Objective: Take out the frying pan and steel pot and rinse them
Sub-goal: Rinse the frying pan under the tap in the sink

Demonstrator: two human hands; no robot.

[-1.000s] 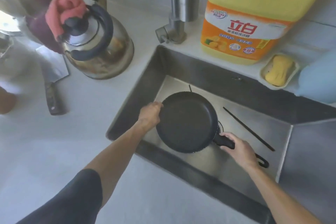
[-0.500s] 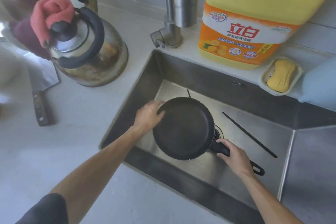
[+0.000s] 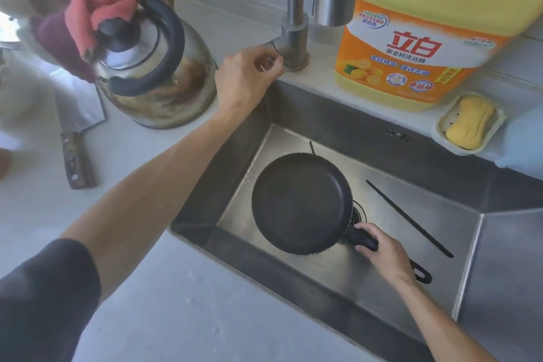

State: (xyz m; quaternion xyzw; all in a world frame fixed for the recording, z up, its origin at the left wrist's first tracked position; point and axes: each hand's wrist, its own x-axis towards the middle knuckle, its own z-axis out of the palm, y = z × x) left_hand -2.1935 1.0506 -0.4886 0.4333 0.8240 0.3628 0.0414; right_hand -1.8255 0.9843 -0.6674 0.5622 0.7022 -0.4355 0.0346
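Observation:
A black frying pan (image 3: 301,204) sits inside the steel sink (image 3: 411,270), over the drain. My right hand (image 3: 382,253) grips its black handle, whose end loop sticks out behind the wrist. My left hand (image 3: 245,79) is up at the base of the steel faucet (image 3: 293,32), fingers closed on the small lever at its left side. No water runs from the spout. A steel vessel's rim (image 3: 8,35) shows at the far left edge, mostly cut off.
A stained steel kettle (image 3: 158,79) with a red cloth (image 3: 97,12) on its lid stands left of the sink. A cleaver (image 3: 76,126) lies beside it. A yellow detergent jug (image 3: 426,32) and soap dish (image 3: 470,122) sit behind the sink. Black chopsticks (image 3: 408,217) lie in the basin.
My left hand left the pan's rim and rose to the faucet lever. The right hand stays on the handle; the pan has hardly shifted.

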